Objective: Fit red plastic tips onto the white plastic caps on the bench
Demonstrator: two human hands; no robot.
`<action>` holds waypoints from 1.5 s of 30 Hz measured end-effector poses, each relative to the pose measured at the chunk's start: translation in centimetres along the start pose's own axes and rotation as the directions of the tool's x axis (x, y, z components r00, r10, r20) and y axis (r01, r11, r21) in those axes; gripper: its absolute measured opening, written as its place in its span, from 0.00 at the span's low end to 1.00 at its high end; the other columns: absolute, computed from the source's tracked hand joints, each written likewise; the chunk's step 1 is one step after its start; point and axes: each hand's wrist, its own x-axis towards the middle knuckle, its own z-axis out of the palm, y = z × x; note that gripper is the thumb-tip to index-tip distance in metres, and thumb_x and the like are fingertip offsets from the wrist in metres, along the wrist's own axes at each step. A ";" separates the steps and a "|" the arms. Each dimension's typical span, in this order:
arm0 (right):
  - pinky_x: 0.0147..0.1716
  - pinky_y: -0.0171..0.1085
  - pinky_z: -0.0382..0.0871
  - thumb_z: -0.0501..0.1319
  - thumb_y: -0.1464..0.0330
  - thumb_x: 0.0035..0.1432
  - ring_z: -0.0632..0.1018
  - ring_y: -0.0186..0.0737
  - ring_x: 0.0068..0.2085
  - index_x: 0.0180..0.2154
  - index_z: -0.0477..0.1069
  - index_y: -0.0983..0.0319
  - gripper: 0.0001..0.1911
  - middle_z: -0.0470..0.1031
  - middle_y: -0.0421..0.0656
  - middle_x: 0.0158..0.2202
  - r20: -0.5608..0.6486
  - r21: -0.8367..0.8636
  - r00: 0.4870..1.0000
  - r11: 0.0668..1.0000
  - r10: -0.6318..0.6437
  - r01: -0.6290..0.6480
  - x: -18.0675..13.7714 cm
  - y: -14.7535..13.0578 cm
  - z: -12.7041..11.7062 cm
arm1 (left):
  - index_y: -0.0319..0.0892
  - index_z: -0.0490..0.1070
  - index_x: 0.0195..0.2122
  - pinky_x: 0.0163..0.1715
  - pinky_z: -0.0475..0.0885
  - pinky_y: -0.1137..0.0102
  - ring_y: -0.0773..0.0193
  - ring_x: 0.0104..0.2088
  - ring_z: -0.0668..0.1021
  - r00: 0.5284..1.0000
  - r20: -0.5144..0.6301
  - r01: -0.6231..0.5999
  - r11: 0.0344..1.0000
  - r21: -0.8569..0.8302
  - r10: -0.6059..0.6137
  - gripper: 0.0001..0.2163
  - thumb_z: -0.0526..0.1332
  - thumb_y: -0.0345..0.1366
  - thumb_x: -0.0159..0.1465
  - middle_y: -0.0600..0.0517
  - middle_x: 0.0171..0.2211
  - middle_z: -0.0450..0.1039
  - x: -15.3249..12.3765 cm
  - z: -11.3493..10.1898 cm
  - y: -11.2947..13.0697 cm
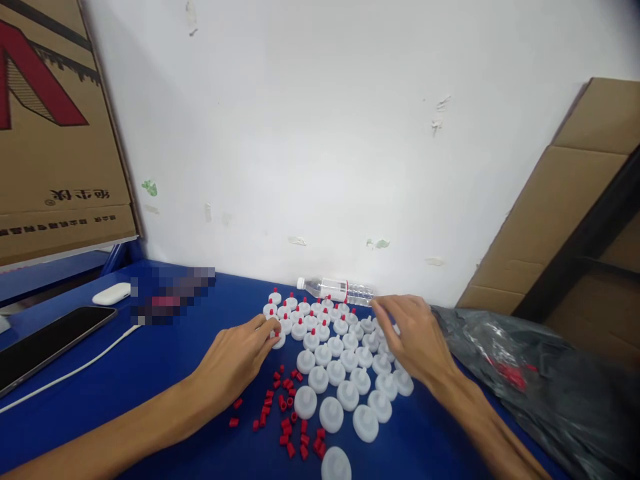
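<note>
So on the far left there was a big cardboard box (55, 167) with red print, upside-down lettering and all. Below it, a phone (55, 343) lay screen up on the blue table (175, 353), with a white case (111, 293) just behind it and a white cable (83, 368) running in front.

Next came the left hand (237, 348), thumb and fingertips pinched together on the red tip of a white lid (279, 342), which sat at the left edge of the bunch. Loose red caps (287, 403) were scattered in front and to the right of that hand.

The rest of the white lids (349, 395) filled the middle, nozzles up: the back-left ones wore red caps, the front ones were bare. A clear bottle (330, 289) lay on its side behind them, near the wall.

The right hand (415, 331) was loosely spread over the right side of the bunch; couldn't tell if it touched any. Far right: dark plastic bag (575, 393), then more cardboard (560, 207) leaning behind it.
</note>
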 end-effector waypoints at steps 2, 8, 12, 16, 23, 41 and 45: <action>0.54 0.46 0.62 0.48 0.66 0.75 0.79 0.43 0.47 0.49 0.71 0.60 0.14 0.80 0.45 0.47 0.016 0.055 0.994 0.992 -0.112 0.111 0.1 -1.9 -0.2 | 0.46 0.69 0.42 0.29 0.63 0.69 0.62 0.29 0.78 0.998 -0.064 -0.020 0.995 -0.095 0.014 0.08 0.51 0.37 0.74 0.53 0.38 0.77 -0.3 0.0 0.2; 0.60 0.53 0.58 0.55 0.52 0.71 0.78 0.47 0.50 0.63 0.61 0.62 0.28 0.77 0.47 0.55 0.037 0.205 0.940 0.923 -0.338 0.324 -0.4 -8.1 0.2 | 0.47 0.66 0.41 0.27 0.64 0.73 0.67 0.25 0.75 0.967 -0.216 -0.216 0.876 -0.432 0.133 0.08 0.53 0.42 0.75 0.60 0.29 0.74 -1.8 -0.1 1.7; 0.56 0.48 0.63 0.57 0.61 0.72 0.80 0.42 0.42 0.53 0.68 0.63 0.15 0.81 0.44 0.44 -0.070 0.202 0.910 0.887 -0.409 0.414 -0.9 -10.5 1.1 | 0.47 0.64 0.41 0.28 0.62 0.72 0.67 0.27 0.73 0.931 -0.239 -0.355 0.840 -0.411 0.277 0.07 0.49 0.36 0.75 0.58 0.31 0.72 -2.8 0.1 2.2; 0.54 0.48 0.65 0.57 0.71 0.69 0.79 0.41 0.41 0.50 0.70 0.63 0.10 0.81 0.45 0.42 -0.088 0.137 0.889 0.879 -0.448 0.457 -0.7 -9.3 1.3 | 0.45 0.61 0.34 0.27 0.58 0.69 0.63 0.28 0.68 0.905 -0.224 -0.417 0.862 -0.290 0.362 0.12 0.45 0.31 0.74 0.54 0.30 0.68 -2.8 0.1 1.7; 0.49 0.51 0.68 0.57 0.73 0.68 0.78 0.50 0.48 0.48 0.73 0.58 0.10 0.77 0.47 0.52 -0.053 0.038 0.996 0.997 -0.071 0.073 0.0 -0.9 0.6 | 0.44 0.63 0.32 0.31 0.59 0.66 0.59 0.34 0.70 0.983 -0.111 -0.167 0.956 -0.243 0.143 0.17 0.44 0.40 0.76 0.53 0.30 0.69 -1.2 -0.8 1.1; 0.44 0.44 0.68 0.60 0.62 0.68 0.77 0.45 0.40 0.36 0.76 0.55 0.09 0.78 0.41 0.37 0.254 0.201 0.967 0.976 0.035 -0.088 0.2 1.3 -1.0 | 0.41 0.65 0.62 0.32 0.73 0.65 0.49 0.49 0.73 0.996 -0.062 0.077 0.980 0.181 -0.067 0.18 0.49 0.39 0.75 0.42 0.50 0.69 0.8 0.3 -1.1; 0.41 0.43 0.65 0.60 0.61 0.67 0.76 0.42 0.35 0.32 0.76 0.56 0.11 0.78 0.39 0.31 0.320 0.193 0.947 0.976 0.035 -0.102 0.3 1.0 -1.3 | 0.42 0.68 0.59 0.32 0.73 0.64 0.48 0.48 0.74 0.997 -0.029 0.080 0.978 0.194 -0.076 0.15 0.50 0.37 0.75 0.43 0.47 0.71 0.9 0.4 -1.2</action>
